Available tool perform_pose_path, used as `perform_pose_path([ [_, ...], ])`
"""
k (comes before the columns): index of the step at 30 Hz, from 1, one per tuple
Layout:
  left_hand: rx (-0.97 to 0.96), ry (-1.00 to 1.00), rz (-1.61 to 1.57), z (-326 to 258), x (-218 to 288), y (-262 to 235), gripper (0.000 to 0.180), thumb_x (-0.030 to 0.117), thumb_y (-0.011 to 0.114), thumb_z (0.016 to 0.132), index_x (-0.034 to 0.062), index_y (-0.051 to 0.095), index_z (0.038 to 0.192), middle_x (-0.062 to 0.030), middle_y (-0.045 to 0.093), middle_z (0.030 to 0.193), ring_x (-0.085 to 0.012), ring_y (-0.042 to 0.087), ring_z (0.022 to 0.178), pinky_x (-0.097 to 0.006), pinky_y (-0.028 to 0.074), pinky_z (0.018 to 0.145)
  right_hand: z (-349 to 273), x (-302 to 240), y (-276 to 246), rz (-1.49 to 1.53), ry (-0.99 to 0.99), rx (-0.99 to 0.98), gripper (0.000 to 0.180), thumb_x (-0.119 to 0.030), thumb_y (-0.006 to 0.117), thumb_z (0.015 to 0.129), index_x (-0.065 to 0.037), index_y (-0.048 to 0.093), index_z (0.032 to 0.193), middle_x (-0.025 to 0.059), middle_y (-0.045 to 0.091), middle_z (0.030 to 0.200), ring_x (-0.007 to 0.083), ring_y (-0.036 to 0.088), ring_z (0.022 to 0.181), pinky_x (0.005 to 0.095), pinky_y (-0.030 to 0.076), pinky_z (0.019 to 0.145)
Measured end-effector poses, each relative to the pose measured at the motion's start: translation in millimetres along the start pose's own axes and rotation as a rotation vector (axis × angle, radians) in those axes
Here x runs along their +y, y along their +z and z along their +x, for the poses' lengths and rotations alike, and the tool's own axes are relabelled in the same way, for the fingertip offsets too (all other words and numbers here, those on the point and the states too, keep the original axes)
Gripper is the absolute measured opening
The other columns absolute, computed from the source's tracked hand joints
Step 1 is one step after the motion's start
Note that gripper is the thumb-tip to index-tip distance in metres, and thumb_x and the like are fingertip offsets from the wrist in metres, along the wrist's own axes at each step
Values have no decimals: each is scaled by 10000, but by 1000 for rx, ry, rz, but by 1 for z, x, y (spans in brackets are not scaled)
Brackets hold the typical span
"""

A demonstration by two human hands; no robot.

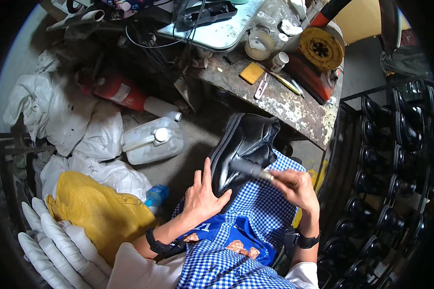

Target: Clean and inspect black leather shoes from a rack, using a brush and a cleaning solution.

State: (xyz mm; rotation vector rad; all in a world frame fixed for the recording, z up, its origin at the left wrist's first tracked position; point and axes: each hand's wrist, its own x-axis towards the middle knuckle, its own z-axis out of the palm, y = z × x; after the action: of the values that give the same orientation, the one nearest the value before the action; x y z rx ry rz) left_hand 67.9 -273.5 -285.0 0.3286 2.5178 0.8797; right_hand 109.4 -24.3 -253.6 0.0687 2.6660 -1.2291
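A glossy black leather shoe (243, 147) rests on my lap, over a blue checked apron (270, 202). Around its lower end my left hand (202, 196) holds the shoe, fingers along the sole edge and thumb on the other side. My right hand (296, 185) pinches the light handle of a flat grey brush (250, 168). The brush is smeared by motion, and its head lies against the shoe's upper; its bristles cannot be made out clearly.
Beyond the shoe stands a worn workbench (294, 108) with a yellow block (251, 73), a white jar (279, 61) and a red machine (313, 72). Racks of black shoes (373, 159) line the right. A plastic jug (154, 139), fire extinguisher (118, 91) and yellow sack (96, 212) are left.
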Motion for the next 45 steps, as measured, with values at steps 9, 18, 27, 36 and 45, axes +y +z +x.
perform_pose_path([
  [9,-3,28,35,-3,8,0,963,331,699,693,-13,136,1395,-244,444,1044,-423,556,830,-461,494,675,25,24,-40,-118,81,447,240,-69,665,767,-40,662,1005,111,621,725,182,604,601,272,450,549],
  [18,10,73,74,-4,10,5,971,349,695,689,-1,134,1400,-253,434,1061,-432,560,773,-475,493,627,51,22,-51,-291,20,110,242,-113,691,726,-85,689,966,130,649,758,267,625,631,337,493,606],
  [27,-25,62,74,1,13,1,979,322,708,678,-11,132,1396,-244,436,1079,-425,564,811,-457,504,652,68,76,-42,-423,226,629,230,-190,648,799,-147,657,1025,120,656,857,293,640,760,342,495,674],
  [36,15,48,20,-1,4,2,966,299,709,688,-1,131,1401,-247,453,1065,-434,542,856,-462,476,705,116,150,-51,-75,222,605,304,-163,597,838,-122,546,1135,159,636,1008,314,618,939,368,480,792],
  [45,99,82,-137,2,-6,-6,894,240,726,678,12,231,1386,-245,504,1107,-404,545,987,-420,450,830,80,108,-52,-206,-75,731,436,-95,622,804,-68,510,1225,138,514,1229,270,519,1111,339,401,941],
])
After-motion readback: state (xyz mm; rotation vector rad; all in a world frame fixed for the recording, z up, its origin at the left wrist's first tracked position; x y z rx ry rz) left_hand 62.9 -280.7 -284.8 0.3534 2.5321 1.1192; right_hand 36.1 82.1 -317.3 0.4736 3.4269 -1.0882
